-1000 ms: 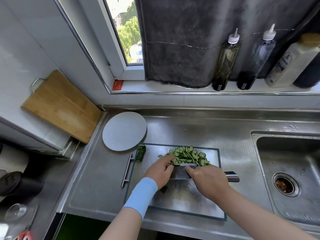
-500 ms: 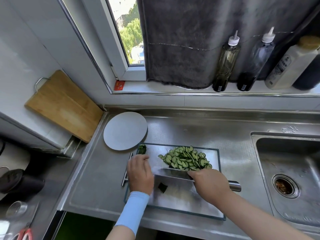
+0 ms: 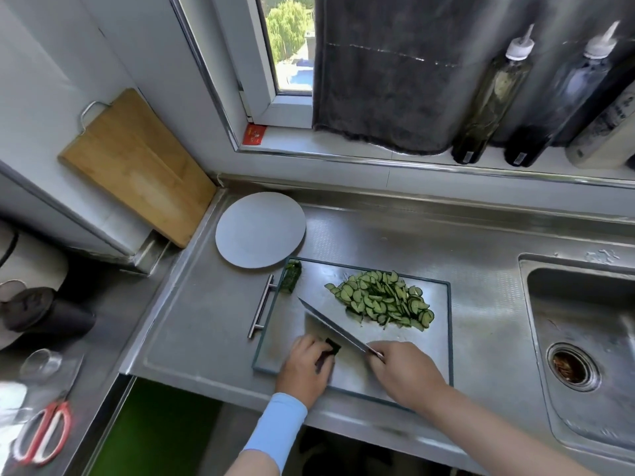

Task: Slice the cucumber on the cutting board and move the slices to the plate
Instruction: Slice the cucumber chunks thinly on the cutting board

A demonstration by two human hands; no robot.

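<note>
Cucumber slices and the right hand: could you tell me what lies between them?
In the head view, only bare cutting board lies between the slices and the right hand.

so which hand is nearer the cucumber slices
Right. The right hand, gripping the knife, is just below the slices; the left hand holds a cucumber end farther lower-left.

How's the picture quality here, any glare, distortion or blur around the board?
Head view: the wide lens bows the sill and counter edge; window daylight sheens off the counter; slices and knife read sharp; the scissors at far left smear.
</note>
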